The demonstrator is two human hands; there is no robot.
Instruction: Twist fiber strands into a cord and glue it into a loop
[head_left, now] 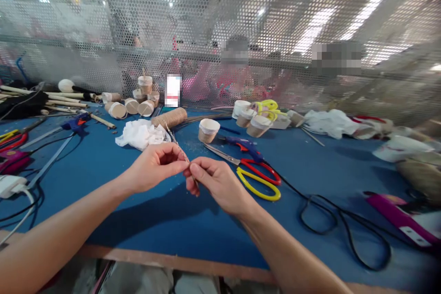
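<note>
Through the head camera I note the near edge (179, 262) of the blue tabletop (172, 234) running below my forearms; the blue surface shows between it and the hands, with the arms' shadow (141, 220) across it. Ahead, the perforated screen (144, 23) bounds the far side. To the right, the scissors (237, 161) lie just beside my right hand (217, 181), handles toward me, the blue glue gun (253, 150) just beyond; further right a looped black cable (339, 211) takes up surface. Beyond my left hand (156, 165) I log a white bundle (143, 133) and a twine spool (170, 118). The thin strand (177, 142) is between the hands, above the table. Both hands pinch it between thumb and fingers, their fingertips meeting or nearly so; I cannot tell which. It appears brownish with paler flecks, perhaps twisted, slanting from upper left down through the right-hand grip. Markings: the upright bright rectangle (172, 91) is pixelated, unreadable; the magenta device (401, 220) carries a white panel, details too small to read; reddish marks on the white tub (401, 148) are blurred.
</note>
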